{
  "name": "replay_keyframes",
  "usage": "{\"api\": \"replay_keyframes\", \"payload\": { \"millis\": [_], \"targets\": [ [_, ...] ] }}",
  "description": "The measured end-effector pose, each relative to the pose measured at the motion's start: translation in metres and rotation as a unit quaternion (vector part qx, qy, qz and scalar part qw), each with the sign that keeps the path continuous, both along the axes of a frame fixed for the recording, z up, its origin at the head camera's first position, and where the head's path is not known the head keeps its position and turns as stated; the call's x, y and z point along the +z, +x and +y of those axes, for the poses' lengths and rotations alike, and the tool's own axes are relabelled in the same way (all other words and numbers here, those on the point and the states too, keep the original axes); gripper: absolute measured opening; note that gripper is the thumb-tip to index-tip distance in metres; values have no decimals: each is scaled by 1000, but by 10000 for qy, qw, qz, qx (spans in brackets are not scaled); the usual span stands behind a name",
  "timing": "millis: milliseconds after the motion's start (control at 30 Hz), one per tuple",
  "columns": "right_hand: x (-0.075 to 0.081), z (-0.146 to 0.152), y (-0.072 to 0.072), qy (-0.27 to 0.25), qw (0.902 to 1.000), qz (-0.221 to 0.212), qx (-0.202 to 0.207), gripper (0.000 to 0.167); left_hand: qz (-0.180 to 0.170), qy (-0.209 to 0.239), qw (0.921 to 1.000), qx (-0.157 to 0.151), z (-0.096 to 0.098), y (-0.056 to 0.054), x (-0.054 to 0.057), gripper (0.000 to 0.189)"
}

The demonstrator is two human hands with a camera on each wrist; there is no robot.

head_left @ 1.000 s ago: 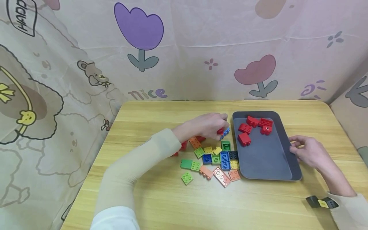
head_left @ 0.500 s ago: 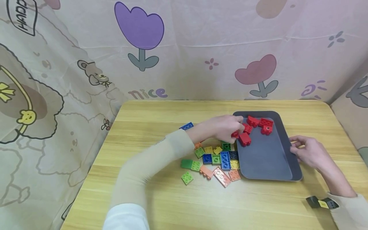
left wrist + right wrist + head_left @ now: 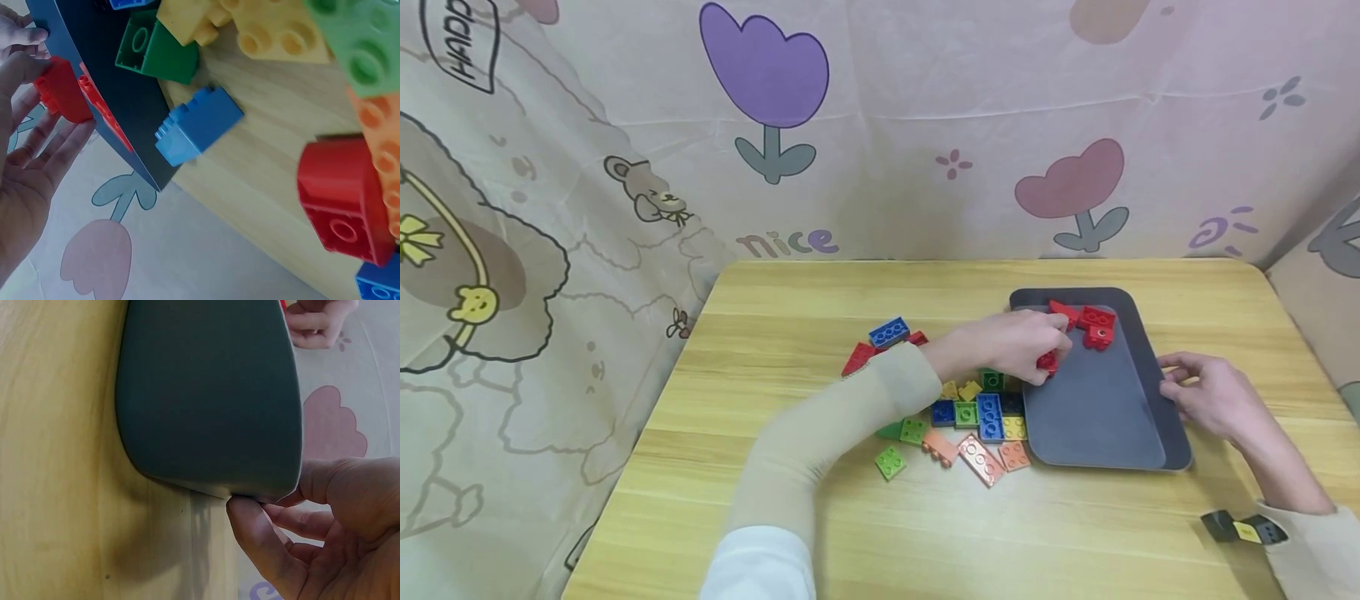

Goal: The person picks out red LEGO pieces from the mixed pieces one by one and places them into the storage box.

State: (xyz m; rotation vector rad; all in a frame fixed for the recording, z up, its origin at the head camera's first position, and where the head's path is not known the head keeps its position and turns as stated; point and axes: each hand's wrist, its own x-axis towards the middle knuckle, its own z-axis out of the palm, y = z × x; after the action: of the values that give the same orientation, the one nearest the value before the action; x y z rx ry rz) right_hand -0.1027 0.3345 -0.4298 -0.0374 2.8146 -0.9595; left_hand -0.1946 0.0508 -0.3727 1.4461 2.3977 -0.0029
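My left hand [image 3: 1026, 343] is over the left half of the dark grey tray [image 3: 1101, 417]. In the left wrist view, its thumb and fingers pinch a red toy brick [image 3: 64, 90] close over the tray. Several other red bricks [image 3: 1098, 337] lie in the tray's far part, some hidden behind this hand. My right hand [image 3: 1210, 396] holds the tray's right wall; in the right wrist view its thumb [image 3: 253, 531] lies against the outer side, with the fingers at the rim.
Left of the tray lie loose toy bricks: a blue brick [image 3: 989, 417], a dark green brick [image 3: 992, 381], a light green brick [image 3: 891, 462], orange ones [image 3: 980, 460] and red ones [image 3: 859, 358]. My left forearm covers part of them. A patterned cloth [image 3: 880, 150] hangs behind the table.
My left hand has moved right, from above the loose bricks to over the tray, carrying the red brick. The right hand has stayed at the tray's right wall.
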Motion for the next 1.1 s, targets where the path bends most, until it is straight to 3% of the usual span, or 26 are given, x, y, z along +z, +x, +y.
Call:
{"api": "replay_keyframes", "payload": {
  "millis": [533,1100],
  "targets": [
    [1,-1,0,8,10000,-14,-13,40,204,-117,9997,40,34,-6,-7,23],
    [1,-2,1,39,9999,-89,-35,41,187,-362,9991,67,61,-5,-25,25]
  ]
}}
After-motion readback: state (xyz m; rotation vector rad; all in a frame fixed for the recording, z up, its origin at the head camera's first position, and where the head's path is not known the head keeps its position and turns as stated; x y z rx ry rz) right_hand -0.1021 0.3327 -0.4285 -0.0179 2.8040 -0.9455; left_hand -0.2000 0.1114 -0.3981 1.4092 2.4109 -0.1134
